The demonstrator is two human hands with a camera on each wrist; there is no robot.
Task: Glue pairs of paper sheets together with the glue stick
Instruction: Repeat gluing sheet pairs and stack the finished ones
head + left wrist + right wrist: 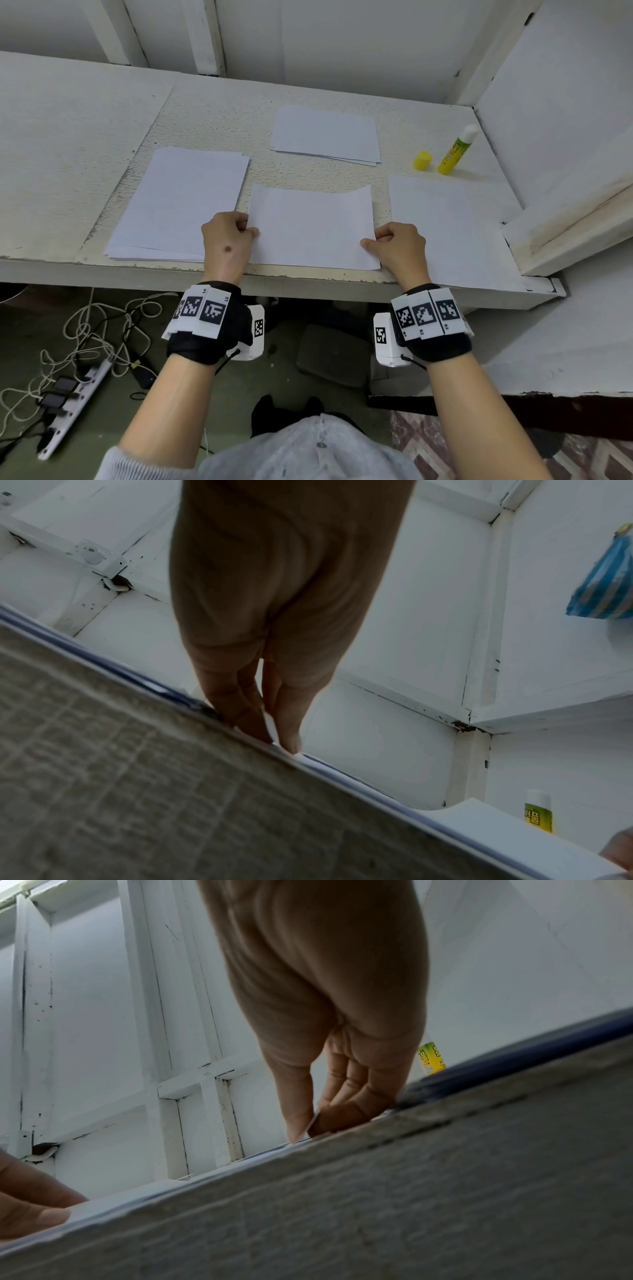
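Your left hand (226, 241) pinches the centre sheet's (311, 228) left edge; your right hand (399, 248) pinches its right edge. Sheet white, far edge curled up. Beyond your right hand: uncapped glue stick (457, 150), yellow-green label, Korean print, cap (422, 160) beside it.
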